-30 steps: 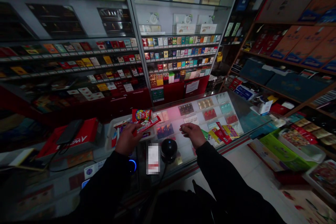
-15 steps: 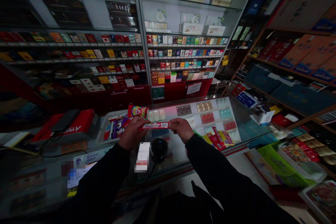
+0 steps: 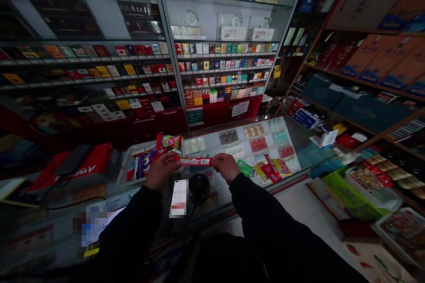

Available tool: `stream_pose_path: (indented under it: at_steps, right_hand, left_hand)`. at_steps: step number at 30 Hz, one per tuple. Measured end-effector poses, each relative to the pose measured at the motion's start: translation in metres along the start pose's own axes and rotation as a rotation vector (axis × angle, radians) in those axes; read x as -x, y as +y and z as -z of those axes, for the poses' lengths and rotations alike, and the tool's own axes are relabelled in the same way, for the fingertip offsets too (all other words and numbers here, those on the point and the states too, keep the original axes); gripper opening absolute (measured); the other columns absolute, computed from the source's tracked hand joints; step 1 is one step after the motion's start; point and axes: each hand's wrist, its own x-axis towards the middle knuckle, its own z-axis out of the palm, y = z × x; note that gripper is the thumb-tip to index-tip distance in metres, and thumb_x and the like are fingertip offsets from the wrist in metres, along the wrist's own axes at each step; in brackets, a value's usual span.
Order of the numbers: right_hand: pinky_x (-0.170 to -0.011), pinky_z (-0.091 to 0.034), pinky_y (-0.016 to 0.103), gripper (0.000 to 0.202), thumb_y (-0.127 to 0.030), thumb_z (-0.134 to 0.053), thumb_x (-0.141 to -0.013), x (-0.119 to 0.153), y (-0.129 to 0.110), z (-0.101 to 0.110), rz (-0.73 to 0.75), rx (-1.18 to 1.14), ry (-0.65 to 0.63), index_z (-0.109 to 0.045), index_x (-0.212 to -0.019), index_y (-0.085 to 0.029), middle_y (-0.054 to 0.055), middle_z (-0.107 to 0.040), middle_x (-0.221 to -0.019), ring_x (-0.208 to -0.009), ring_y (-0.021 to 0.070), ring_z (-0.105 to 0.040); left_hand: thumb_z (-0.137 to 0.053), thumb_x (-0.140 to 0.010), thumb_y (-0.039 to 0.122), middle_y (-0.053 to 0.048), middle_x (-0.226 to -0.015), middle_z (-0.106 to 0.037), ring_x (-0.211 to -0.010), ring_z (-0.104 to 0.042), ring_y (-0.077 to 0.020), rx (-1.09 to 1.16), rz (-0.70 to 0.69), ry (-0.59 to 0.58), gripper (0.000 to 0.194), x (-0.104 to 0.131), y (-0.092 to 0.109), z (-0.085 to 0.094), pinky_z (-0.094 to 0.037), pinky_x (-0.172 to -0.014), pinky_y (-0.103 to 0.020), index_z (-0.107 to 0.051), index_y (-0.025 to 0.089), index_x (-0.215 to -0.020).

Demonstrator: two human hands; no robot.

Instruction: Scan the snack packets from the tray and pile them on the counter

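Between my two hands a slim red candy stick pack [image 3: 195,161] is stretched out level above the glass counter [image 3: 219,190]. My left hand [image 3: 162,169] pinches its left end, and my right hand [image 3: 226,168] pinches the right end. Behind my left hand stands a white tray [image 3: 123,172] of wrapped sweets, with a bright red candy bag [image 3: 168,141] on its far side. Below the pack are a phone [image 3: 178,196] with a lit screen and a round black device [image 3: 199,189]. Several colourful candy packets [image 3: 270,169] lie right of my right hand.
A glass cabinet [image 3: 172,70] with rows of small packs rises behind the counter. At left sits a red box [image 3: 96,163] with a dark device and cable on it. A green carton [image 3: 348,194] stands low at right, beneath shelves of boxes [image 3: 368,57].
The view has shifted slightly, so the surroundings sit a little further left. The fingers of my left hand have opened out somewhat along the pack. Both hands still hold it.
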Motion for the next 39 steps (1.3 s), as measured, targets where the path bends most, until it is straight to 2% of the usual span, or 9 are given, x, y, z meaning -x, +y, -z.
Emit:
stream_pose_path:
  at_steps: [5,10,17,23,29,35,39]
  right_hand:
    - [-0.054,-0.036,0.026,0.021,-0.030,-0.071,-0.055,0.006,0.014,-0.008,-0.005,-0.070,0.044,-0.067,-0.071,-0.017,-0.003,-0.060,-0.055,-0.051,0.0102,-0.047]
    - [-0.052,-0.036,0.026,0.025,-0.030,-0.073,-0.054,0.012,0.030,-0.013,-0.032,-0.055,0.124,-0.071,-0.075,-0.017,-0.002,-0.062,-0.057,-0.051,0.0106,-0.047]
    - [-0.052,-0.036,0.026,0.025,-0.039,-0.072,-0.058,0.006,0.040,-0.012,0.013,0.001,0.143,-0.071,-0.070,-0.016,-0.001,-0.061,-0.056,-0.052,0.0110,-0.048]
    - [-0.057,-0.040,0.027,0.028,-0.033,-0.073,-0.054,-0.007,0.039,-0.008,-0.013,-0.033,0.185,-0.070,-0.075,-0.016,0.000,-0.064,-0.059,-0.055,0.0121,-0.052]
    - [-0.062,-0.042,0.027,0.033,-0.024,-0.074,-0.050,-0.021,0.042,-0.006,0.019,0.045,0.271,-0.068,-0.081,-0.016,-0.003,-0.064,-0.062,-0.060,0.0131,-0.055]
    - [-0.065,-0.045,0.029,0.034,-0.024,-0.075,-0.051,-0.037,0.057,-0.004,-0.010,0.087,0.262,-0.068,-0.084,-0.017,-0.002,-0.067,-0.067,-0.065,0.0162,-0.061]
    - [-0.070,-0.048,0.029,0.028,-0.025,-0.074,-0.054,-0.042,0.064,-0.003,-0.030,0.108,0.266,-0.070,-0.080,-0.018,0.000,-0.072,-0.073,-0.072,0.0170,-0.064]
  left_hand:
    - [-0.089,-0.057,0.038,-0.005,-0.086,-0.072,-0.072,-0.070,-0.0186,0.075,0.072,0.011,0.054,-0.007,-0.011,0.003,-0.059,-0.066,-0.033,-0.067,0.015,-0.100]
    - [-0.087,-0.057,0.039,-0.005,-0.087,-0.073,-0.072,-0.070,-0.0176,0.041,0.105,-0.031,0.053,-0.014,-0.020,0.006,-0.059,-0.065,-0.032,-0.066,0.015,-0.099]
    - [-0.086,-0.053,0.041,-0.005,-0.080,-0.072,-0.070,-0.068,-0.0185,-0.025,0.085,-0.025,0.052,-0.022,-0.032,0.008,-0.053,-0.062,-0.030,-0.064,0.014,-0.093]
    - [-0.084,-0.056,0.039,-0.001,-0.069,-0.068,-0.060,-0.062,-0.0150,-0.078,0.008,0.009,0.043,-0.027,-0.032,0.001,-0.047,-0.058,-0.027,-0.061,0.016,-0.083]
    - [-0.080,-0.059,0.039,-0.001,-0.070,-0.068,-0.059,-0.060,-0.0148,-0.148,-0.015,0.000,0.038,-0.048,-0.036,0.000,-0.045,-0.056,-0.027,-0.059,0.018,-0.081]
    - [-0.076,-0.060,0.028,-0.003,-0.077,-0.069,-0.064,-0.062,-0.0160,-0.218,0.012,-0.041,0.034,-0.071,-0.040,0.002,-0.044,-0.057,-0.026,-0.062,0.017,-0.089]
    - [-0.074,-0.062,0.025,-0.003,-0.075,-0.069,-0.064,-0.062,-0.0168,-0.238,0.028,-0.078,0.029,-0.083,-0.043,0.000,-0.045,-0.058,-0.027,-0.062,0.017,-0.087]
